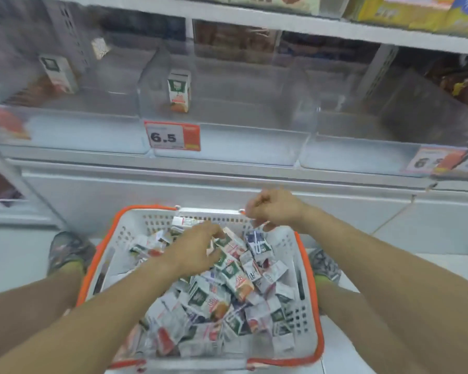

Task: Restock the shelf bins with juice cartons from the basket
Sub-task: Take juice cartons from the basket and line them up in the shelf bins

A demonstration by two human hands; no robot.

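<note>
Basket [310, 306]: white perforated plastic with an orange rim, rectangular, on the pale floor nearest the person; the landmark for the rest.
Cartons [214, 300]: small boxy juice packs, white with green, red and orange print, heaped loose and tilted every way inside the basket, filling it.
Left hand [193, 251]: over the heap toward the basket's far end, palm down, fingers [214, 233] curled down onto the packs; blur hides whether they pinch one, so I cannot tell.
Right hand [274, 210]: at the basket's far right corner, above the rim, fingers bunched together in a loose fist; I cannot tell what, if anything, they pinch.
Shoes [66, 252]: mottled grey fabric, one on each side of the basket.
Cabinet [227, 190]: smooth white panel just beyond the basket.
Bins [227, 141]: clear, glossy plastic troughs in a row on the shelf above and beyond the basket.
Shelf carton [179, 90]: upright in the middle bin, straight beyond the basket; green top, orange base.
Second carton [58, 72]: upright, blurred, in the bin left of that one.
Price tag [172, 136]: flat white and orange card reading 6.5, on the middle bin's front.
Upper shelf [281, 25]: white ledge farthest away, carrying yellow packets.
</note>
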